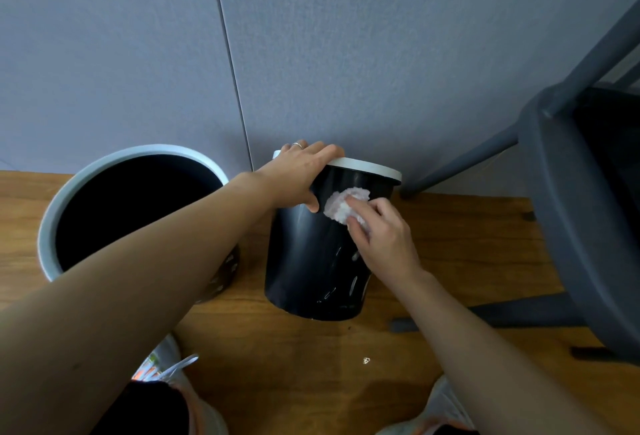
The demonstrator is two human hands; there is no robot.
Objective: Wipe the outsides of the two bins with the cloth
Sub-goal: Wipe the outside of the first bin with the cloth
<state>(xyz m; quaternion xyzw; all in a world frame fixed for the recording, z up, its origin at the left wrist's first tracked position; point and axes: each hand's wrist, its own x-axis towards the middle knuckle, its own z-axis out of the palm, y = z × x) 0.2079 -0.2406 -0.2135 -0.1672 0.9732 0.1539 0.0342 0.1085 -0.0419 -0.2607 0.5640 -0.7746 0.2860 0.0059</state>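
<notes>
A black bin (304,261) with a white rim stands tilted away from me on the wooden floor by the wall. My left hand (298,174) grips its rim, thumb on the black side. My right hand (381,233) holds a crumpled white cloth (343,204) and presses it against the bin's upper side, just below the rim. A second bin (52,223), pale grey rim and dark inside, stands upright to the left, partly hidden by my left forearm.
A grey chair (561,192) stands at the right, its legs close to the black bin. A grey panelled wall (346,53) rises right behind both bins. My shoes (446,407) are at the bottom edge. A small white scrap (366,360) lies on the floor.
</notes>
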